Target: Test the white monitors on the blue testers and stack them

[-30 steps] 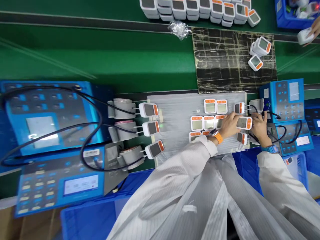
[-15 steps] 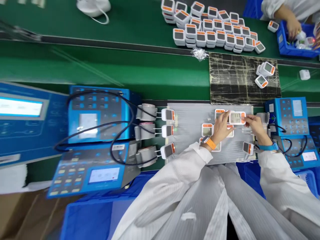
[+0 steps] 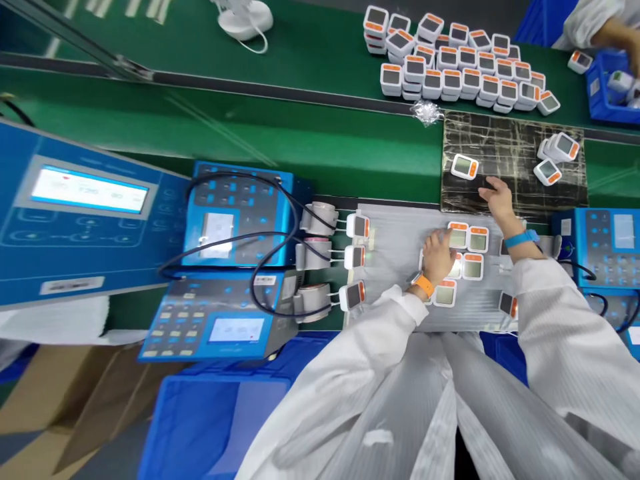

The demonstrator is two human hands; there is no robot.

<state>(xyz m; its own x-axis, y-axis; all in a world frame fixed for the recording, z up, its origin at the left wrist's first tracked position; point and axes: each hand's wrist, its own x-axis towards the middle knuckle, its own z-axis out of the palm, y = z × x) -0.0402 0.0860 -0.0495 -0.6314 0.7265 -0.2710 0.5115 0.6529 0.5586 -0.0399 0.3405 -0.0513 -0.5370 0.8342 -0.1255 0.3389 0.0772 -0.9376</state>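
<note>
we are holding our empty right hand (image 3: 495, 197) spread over the taped mat (image 3: 515, 150), our left hand (image 3: 437, 257) curling on loose monitors (image 3: 473, 267), grip unclear, while three plugged-in monitors (image 3: 354, 257) are waiting.

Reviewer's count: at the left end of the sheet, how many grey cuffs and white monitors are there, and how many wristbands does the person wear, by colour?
Grey cuffs: 3
White monitors: 3
Orange wristband: 1
Blue wristband: 1
Total: 8
</note>
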